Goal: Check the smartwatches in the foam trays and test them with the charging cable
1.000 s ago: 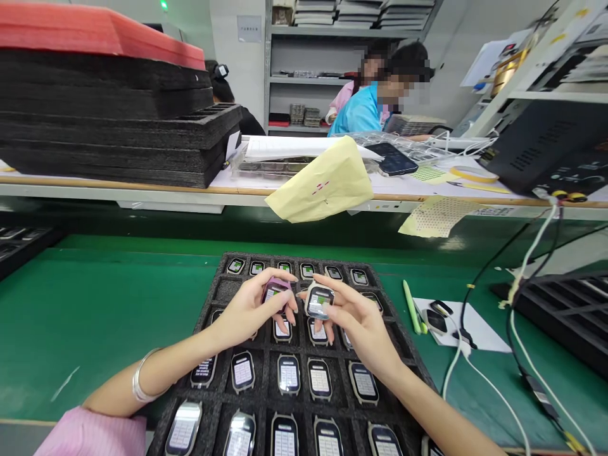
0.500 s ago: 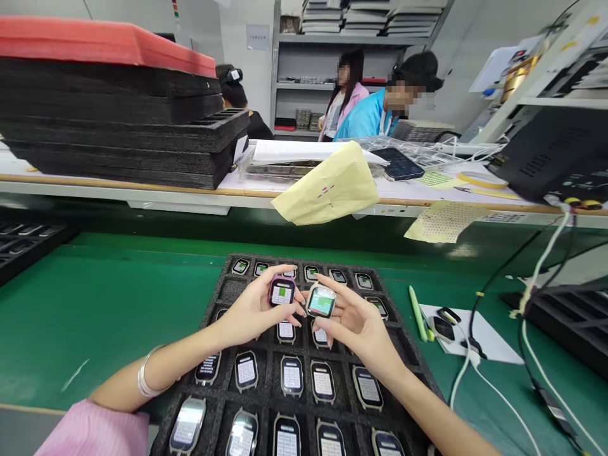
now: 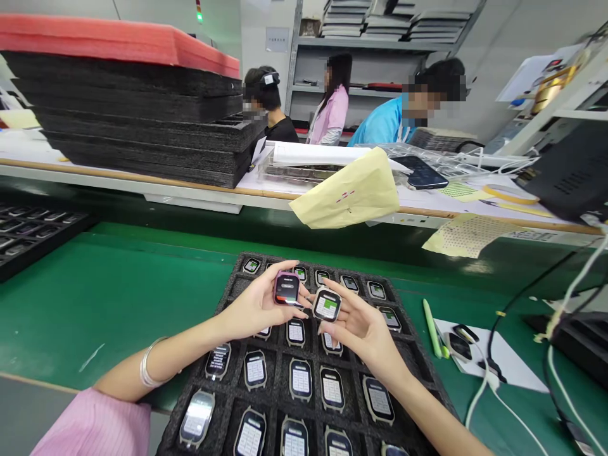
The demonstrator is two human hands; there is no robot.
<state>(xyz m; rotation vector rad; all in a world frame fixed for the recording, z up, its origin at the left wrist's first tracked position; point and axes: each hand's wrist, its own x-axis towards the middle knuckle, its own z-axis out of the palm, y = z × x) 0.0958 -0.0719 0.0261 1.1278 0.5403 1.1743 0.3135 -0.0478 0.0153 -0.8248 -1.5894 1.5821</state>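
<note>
My left hand [image 3: 259,301] is closed around a purple smartwatch body [image 3: 287,289], its lit screen dark with a little text and a red-orange strip below. Close beside it, my right hand [image 3: 363,323] grips a silver smartwatch body [image 3: 327,304] by its edges; that screen shows white cells and a green patch. Both watches lack straps and are held face up over a black foam tray [image 3: 280,354]. In the tray's compartments lie several more silver watch bodies, such as a lit watch [image 3: 301,380] in a middle row. My forearms cover some compartments.
A second foam tray with watches [image 3: 38,231] lies at the left. On the right are a green pen [image 3: 432,328], a white sheet [image 3: 503,361], and cables [image 3: 553,342]. Stacked black foam trays [image 3: 142,126] stand on the shelf ahead, where yellow paper [image 3: 349,193] overhangs. Three people are beyond.
The purple watch's screen has gone from white cells with green to a dark page with a red-orange strip. Both hands still hold their watches; the whole view has shifted slightly.
</note>
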